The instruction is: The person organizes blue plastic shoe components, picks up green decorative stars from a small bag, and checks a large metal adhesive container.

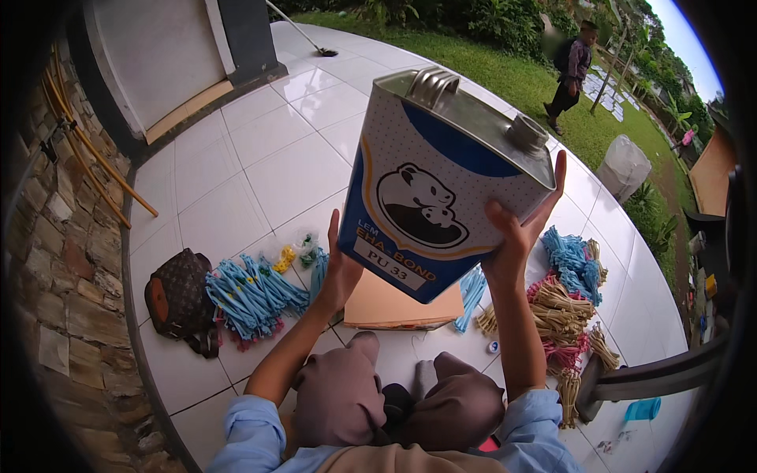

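Note:
A large rectangular glue can (430,181), blue and white with a metal top, is raised in front of me between both hands. It is tilted, with its handle and round capped spout uppermost. My left hand (341,272) presses against its lower left side. My right hand (520,229) grips the right side, thumb on the front face and fingers along the edge behind. Beneath the can, a brown cardboard piece (394,309) lies on the tiles before my knees, partly hidden by the can.
Bundles of light blue strips (256,296) and a brown patterned bag (181,296) lie left. Beige bundles (560,311) and blue bundles (572,260) are piled right. A dark curved bar (662,369) juts in at right. A person (573,71) walks on the grass beyond.

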`<state>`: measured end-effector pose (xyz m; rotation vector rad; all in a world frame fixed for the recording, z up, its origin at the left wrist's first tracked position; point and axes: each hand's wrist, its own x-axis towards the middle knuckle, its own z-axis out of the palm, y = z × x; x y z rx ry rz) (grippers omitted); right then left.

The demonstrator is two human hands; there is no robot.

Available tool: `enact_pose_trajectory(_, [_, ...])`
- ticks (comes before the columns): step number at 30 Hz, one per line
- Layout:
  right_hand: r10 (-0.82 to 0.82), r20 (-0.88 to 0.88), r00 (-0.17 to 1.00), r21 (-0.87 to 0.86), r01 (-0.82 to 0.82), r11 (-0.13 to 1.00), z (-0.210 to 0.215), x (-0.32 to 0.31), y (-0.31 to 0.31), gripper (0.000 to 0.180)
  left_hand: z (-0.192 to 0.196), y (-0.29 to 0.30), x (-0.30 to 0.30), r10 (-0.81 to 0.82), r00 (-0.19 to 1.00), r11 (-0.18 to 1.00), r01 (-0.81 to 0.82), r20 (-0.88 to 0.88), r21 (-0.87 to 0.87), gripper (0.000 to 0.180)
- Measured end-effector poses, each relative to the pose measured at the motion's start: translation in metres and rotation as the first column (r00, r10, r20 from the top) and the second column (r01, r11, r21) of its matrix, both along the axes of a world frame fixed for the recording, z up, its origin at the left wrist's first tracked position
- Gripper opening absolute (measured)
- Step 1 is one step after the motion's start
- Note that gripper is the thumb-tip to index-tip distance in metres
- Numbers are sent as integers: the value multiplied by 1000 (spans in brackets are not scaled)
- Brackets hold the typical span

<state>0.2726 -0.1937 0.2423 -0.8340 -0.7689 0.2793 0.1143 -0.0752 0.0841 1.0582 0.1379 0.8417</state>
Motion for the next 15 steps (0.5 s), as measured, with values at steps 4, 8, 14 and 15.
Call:
enact_pose_trajectory(4, [132,-90,987,24,-130,991,-20,-24,46,116,-52,15,-42,10,1000,997,-9,15,-79,87])
enact_pose_trajectory(8, [259,-134,957,15,-259,966,-43,-44,66,119,-78,12,-55,184,977,947,-205,-107,-247,79])
enact_pose_trajectory(14, [299,-366,881,-46,-338,940,-86,-51,74,120,-35,26,-75,461,883,800,-456,-89,-390,56])
enact_pose_trajectory(15, [300,-414,859,-62,-356,932,-94,-50,77,119,-32,32,-77,453,887,804,-451,-92,-387,56])
